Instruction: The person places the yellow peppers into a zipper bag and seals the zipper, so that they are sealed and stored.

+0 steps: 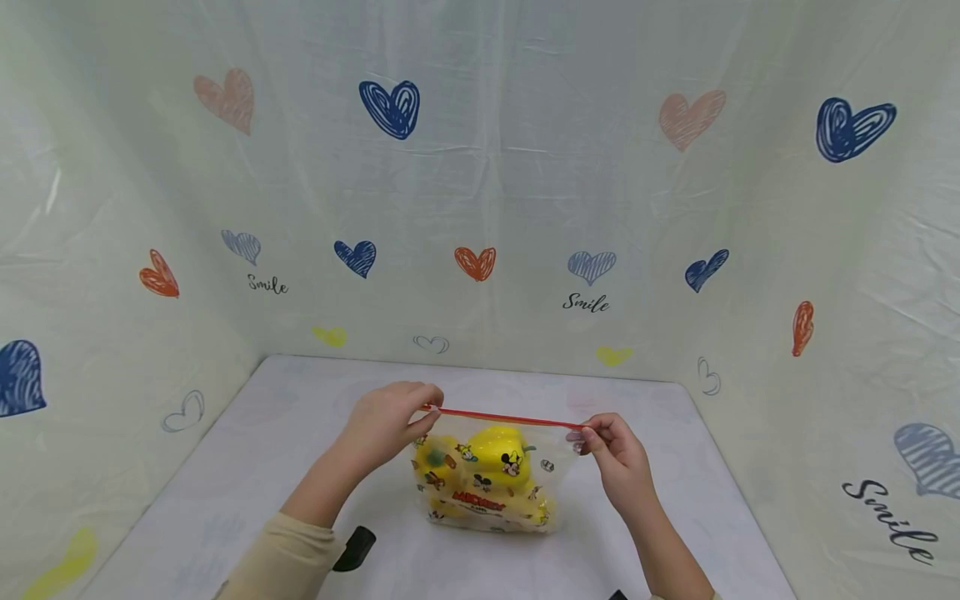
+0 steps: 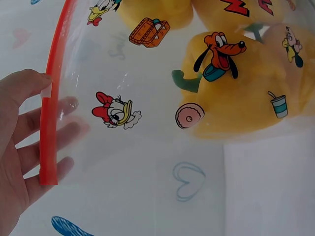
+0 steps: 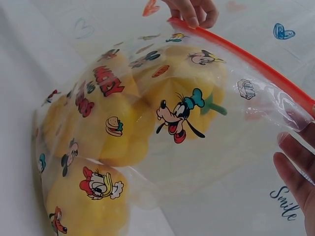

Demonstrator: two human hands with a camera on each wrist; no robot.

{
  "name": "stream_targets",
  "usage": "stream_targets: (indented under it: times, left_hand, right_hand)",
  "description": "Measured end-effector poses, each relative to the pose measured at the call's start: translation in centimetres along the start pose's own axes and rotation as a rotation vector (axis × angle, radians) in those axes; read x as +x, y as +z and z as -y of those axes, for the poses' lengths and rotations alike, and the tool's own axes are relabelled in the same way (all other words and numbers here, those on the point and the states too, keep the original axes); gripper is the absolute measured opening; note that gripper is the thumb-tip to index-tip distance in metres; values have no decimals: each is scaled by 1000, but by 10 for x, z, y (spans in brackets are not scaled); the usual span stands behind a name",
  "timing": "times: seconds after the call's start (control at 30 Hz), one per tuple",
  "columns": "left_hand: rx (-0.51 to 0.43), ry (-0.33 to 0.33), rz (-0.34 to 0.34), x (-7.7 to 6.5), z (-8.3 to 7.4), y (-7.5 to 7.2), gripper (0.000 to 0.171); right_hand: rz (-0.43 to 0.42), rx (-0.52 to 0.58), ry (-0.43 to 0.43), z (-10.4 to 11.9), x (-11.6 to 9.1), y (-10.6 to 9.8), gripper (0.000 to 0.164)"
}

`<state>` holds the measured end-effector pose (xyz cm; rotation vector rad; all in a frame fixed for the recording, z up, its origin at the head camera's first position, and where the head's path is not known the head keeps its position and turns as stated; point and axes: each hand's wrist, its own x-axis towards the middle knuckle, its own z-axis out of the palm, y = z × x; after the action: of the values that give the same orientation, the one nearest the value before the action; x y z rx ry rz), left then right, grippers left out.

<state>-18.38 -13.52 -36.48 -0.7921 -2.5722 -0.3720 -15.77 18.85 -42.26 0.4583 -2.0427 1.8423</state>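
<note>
A clear zip bag (image 1: 489,527) printed with cartoon characters hangs upright between both hands, close over the white table. Along its top runs a red zip strip (image 1: 510,417), pulled nearly straight. Inside are several yellow bell peppers (image 3: 179,81) with green stems. My left hand (image 1: 393,421) pinches the strip's left end; in the left wrist view its thumb lies on a small whitish slider (image 2: 47,89), and the other fingers show behind the film. At the opposite end, my right hand (image 1: 621,458) pinches the top corner between thumb and fingers.
The white table (image 1: 300,400) extends around the bag. Behind it and at both sides hang pale sheets (image 1: 480,183) printed with hearts and the word Smile. A black object (image 1: 355,549) shows beside the left wrist.
</note>
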Motion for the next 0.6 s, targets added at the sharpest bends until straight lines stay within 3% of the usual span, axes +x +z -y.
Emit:
stream_targets:
  times: [0.6]
  left_hand:
    - [-21,-63,10,-11,19,-7,17]
  right_hand:
    - [-4,12,-5,-2,0,0,6]
